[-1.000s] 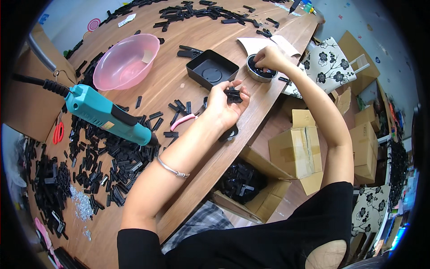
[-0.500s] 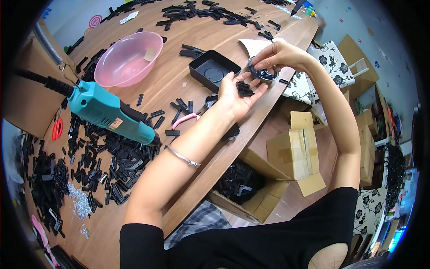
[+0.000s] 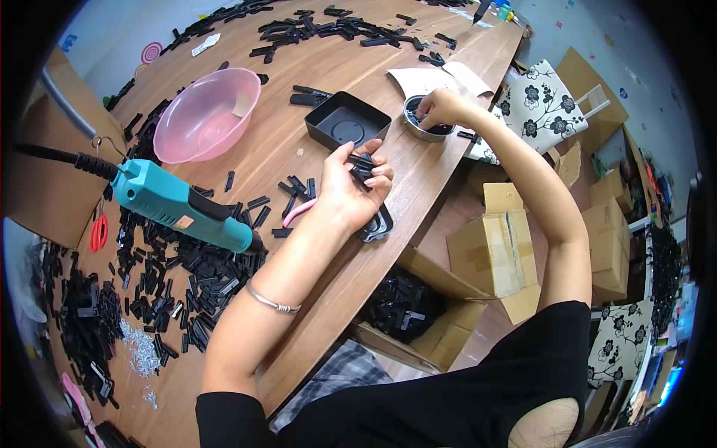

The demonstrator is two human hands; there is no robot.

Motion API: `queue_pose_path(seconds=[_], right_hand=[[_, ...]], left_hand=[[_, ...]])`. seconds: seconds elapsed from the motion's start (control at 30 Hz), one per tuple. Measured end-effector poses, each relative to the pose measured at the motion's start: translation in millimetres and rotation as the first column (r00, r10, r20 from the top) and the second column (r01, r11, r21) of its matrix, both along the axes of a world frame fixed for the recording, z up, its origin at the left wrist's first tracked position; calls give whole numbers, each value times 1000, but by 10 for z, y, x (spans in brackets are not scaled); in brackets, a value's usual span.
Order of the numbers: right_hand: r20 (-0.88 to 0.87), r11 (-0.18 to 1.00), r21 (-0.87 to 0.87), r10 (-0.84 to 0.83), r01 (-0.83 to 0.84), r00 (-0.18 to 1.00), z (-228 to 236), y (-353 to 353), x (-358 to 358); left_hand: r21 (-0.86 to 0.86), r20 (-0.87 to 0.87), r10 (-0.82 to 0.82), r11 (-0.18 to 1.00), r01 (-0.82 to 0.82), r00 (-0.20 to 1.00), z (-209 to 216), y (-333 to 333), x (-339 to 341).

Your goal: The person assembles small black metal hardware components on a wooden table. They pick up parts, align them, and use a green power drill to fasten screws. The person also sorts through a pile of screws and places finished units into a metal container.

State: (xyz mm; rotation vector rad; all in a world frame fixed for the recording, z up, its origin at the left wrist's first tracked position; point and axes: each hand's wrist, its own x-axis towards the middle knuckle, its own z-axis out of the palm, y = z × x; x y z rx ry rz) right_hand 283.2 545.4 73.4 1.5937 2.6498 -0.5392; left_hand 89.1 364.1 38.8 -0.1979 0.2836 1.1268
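Observation:
My left hand (image 3: 356,185) is turned palm up over the table, its fingers curled round several small black plastic parts (image 3: 361,170). Past it, my right hand (image 3: 446,109) dips its closed fingertips into a round metal tin (image 3: 427,137) of small dark pieces; whatever they pinch is hidden. Just beyond my left hand stands a black rectangular tray (image 3: 328,123) with a ring mark on its floor. Beneath the left wrist, a small black container (image 3: 379,227) is partly covered. The pink handle of a tool (image 3: 297,214) shows beside that forearm.
A teal electric screwdriver (image 3: 183,213) hangs at the left, above heaped black parts (image 3: 209,280). Behind it sits a translucent pink bowl (image 3: 175,123). Silvery screws (image 3: 140,349) lie near left. Open cardboard boxes (image 3: 502,243) stand below the table's right edge.
My left hand has drawn back from the tin toward me and its fingers have curled over the black parts. My right hand has lowered its fingers into the tin.

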Motion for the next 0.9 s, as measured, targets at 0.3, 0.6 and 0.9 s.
queue_pose_path(seconds=[0.3,0.6,0.9], right_hand=[[-340,910,-354,-340,216,877,117,6,94],[-343,927,-312,-315,209,885,120,35,130],[-181,980,131,-125,150,975,151,-89,-39]], left_hand=[[-17,4,-33,999,33,999,14,-173,-57],[-34,-18,-49,998,48,999,14,-243,-81],[-39,-38,-42,998,41,998,-55,-305,-247]])
